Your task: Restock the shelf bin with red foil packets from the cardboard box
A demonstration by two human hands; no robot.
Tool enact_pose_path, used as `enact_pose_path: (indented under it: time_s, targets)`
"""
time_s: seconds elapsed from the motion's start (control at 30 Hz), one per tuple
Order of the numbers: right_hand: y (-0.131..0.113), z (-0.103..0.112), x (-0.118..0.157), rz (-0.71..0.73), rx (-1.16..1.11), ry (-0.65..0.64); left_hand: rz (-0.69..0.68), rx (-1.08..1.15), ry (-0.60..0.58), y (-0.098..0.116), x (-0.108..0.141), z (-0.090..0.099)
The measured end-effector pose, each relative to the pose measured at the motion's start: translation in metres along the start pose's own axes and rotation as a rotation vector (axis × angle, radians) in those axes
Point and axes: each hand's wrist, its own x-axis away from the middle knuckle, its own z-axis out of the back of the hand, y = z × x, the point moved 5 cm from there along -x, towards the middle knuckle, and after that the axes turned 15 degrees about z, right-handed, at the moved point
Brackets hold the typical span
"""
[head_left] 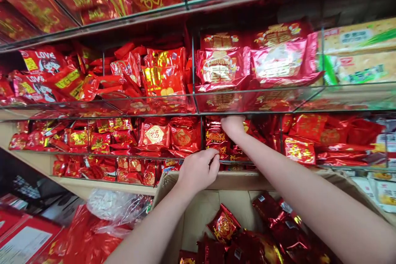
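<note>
My left hand point(199, 170) is at the front edge of the lower shelf, fingers curled by the front of a stack of small red and gold packets point(215, 135); whether it grips one is hidden. My right hand point(234, 127) reaches into the same compartment, just above and right of the left one, its fingertips hidden among the packets. Below my arms stands an open cardboard box point(198, 210) holding several dark red packets, one of which point(224, 223) lies face up with a gold pattern.
Glass-divided shelves point(247, 101) of red packets run across the view. Pink-edged packs point(278, 64) sit above my hands, and pale green-marked packs point(365, 68) stand at the right. Clear and red plastic bags point(113, 206) lie left of the box, near a red carton point(27, 239).
</note>
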Motion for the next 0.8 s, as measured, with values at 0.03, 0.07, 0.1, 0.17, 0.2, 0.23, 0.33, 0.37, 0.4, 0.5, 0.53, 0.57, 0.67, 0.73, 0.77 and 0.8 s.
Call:
enact_pose_path:
  time_s: [0.03, 0.07, 0.1, 0.17, 0.2, 0.23, 0.33, 0.37, 0.4, 0.5, 0.53, 0.57, 0.67, 0.73, 0.77, 0.8]
  targets:
    - [0.003, 0.0, -0.001, -0.037, 0.005, 0.005, 0.001, 0.005, -0.003, 0.0, 0.0, -0.001]
    - [0.006, 0.001, -0.002, -0.066, 0.012, 0.017, 0.002, 0.006, -0.006, 0.0, -0.001, -0.001]
    - [0.008, 0.002, -0.002, -0.082, 0.019, 0.034, 0.006, 0.002, -0.009, -0.001, -0.002, -0.002]
    - [0.008, 0.003, -0.003, -0.093, 0.033, 0.066, 0.014, -0.012, -0.016, -0.001, -0.002, -0.002]
    - [0.008, 0.004, -0.002, -0.093, 0.034, 0.08, 0.016, -0.017, -0.02, -0.001, -0.003, -0.003]
    - [0.007, 0.004, -0.001, -0.088, 0.029, 0.091, 0.017, -0.019, -0.022, -0.001, -0.003, -0.003]
    - [0.004, 0.005, 0.003, -0.045, -0.003, 0.103, 0.023, -0.016, -0.023, -0.001, -0.004, -0.002]
    - [0.004, 0.005, 0.004, -0.027, -0.011, 0.102, 0.025, -0.016, -0.022, -0.001, -0.004, -0.002]
    - [0.003, 0.006, 0.006, -0.02, -0.012, 0.1, 0.028, -0.016, -0.021, -0.002, -0.004, -0.002]
    - [0.004, 0.008, 0.009, -0.037, -0.004, 0.085, 0.026, -0.026, -0.009, -0.002, -0.004, -0.002]
    - [0.004, 0.01, 0.009, -0.038, -0.002, 0.082, 0.023, -0.033, -0.002, -0.003, -0.004, -0.002]
    - [0.004, 0.011, 0.01, -0.036, -0.001, 0.08, 0.021, -0.041, 0.006, -0.003, -0.004, -0.001]
    - [0.005, 0.021, 0.016, -0.016, 0.005, 0.073, 0.024, -0.063, 0.016, -0.004, -0.004, 0.0]
    - [0.006, 0.032, 0.029, 0.013, 0.015, 0.086, 0.027, -0.069, 0.009, -0.003, -0.004, 0.0]
    - [0.006, 0.04, 0.039, 0.052, 0.012, 0.106, 0.024, -0.072, 0.004, -0.003, -0.004, 0.001]
    - [0.005, 0.048, 0.052, 0.119, -0.002, 0.134, 0.018, -0.074, 0.004, -0.002, -0.003, 0.001]
